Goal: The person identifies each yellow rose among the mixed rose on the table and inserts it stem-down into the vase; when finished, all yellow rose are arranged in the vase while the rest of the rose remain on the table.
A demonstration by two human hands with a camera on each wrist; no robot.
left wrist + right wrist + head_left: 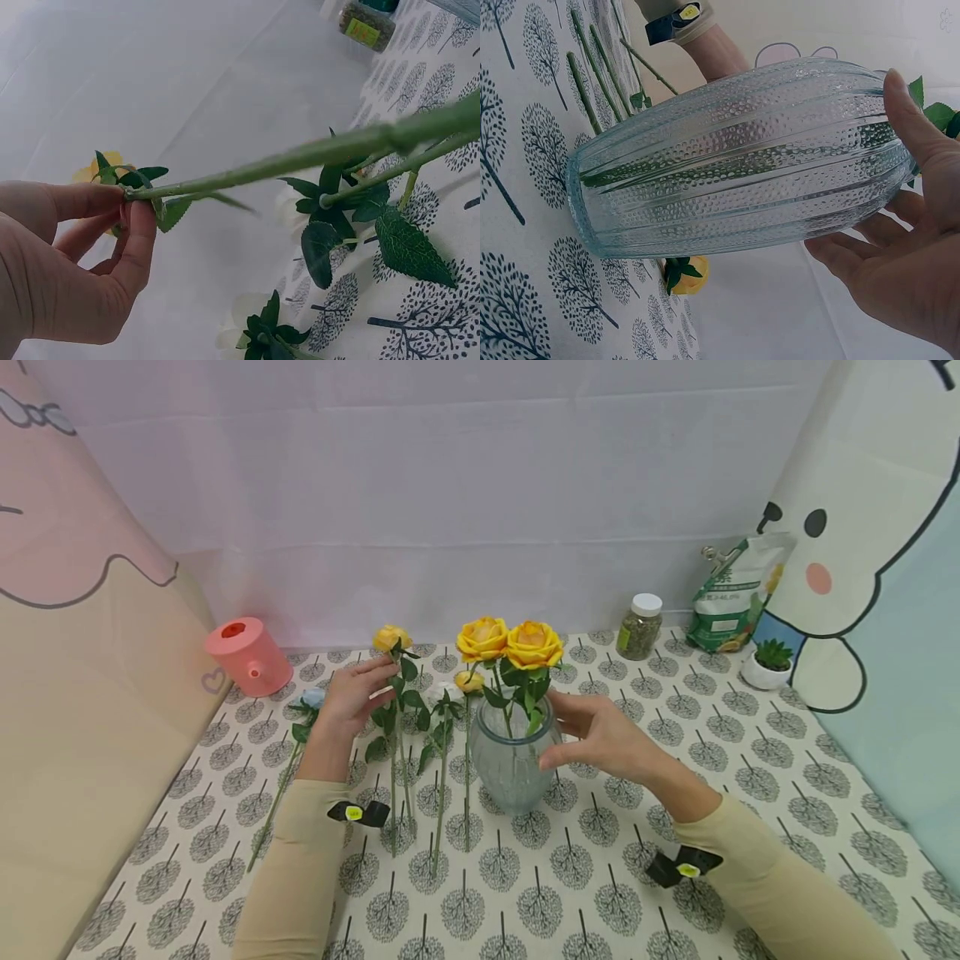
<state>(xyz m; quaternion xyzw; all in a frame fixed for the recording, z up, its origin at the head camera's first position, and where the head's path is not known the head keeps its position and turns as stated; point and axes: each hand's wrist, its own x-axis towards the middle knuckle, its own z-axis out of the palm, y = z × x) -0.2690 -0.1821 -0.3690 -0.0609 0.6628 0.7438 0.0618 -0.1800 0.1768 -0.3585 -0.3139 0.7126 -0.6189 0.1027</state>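
Observation:
My left hand [354,695] pinches a yellow rose [392,637] just under its bloom. In the left wrist view, thumb and fingertips close on its green stem [247,173]. A ribbed, clear glass vase [513,774] stands upright at the middle of the table, holding two large yellow roses [534,646]. My right hand [609,739] grips the vase's right side near the rim, thumb and fingers on opposite sides of the glass [742,165]. Between hand and vase lie a white rose [446,692] and a smaller yellow rose [469,682], stems toward me.
A blue rose [312,697] lies left of my left forearm. A pink watering can [252,660] stands at the back left. At the back right are a white-lidded jar [640,628], a clipped green-and-white bag [731,602] and a small potted succulent [768,667].

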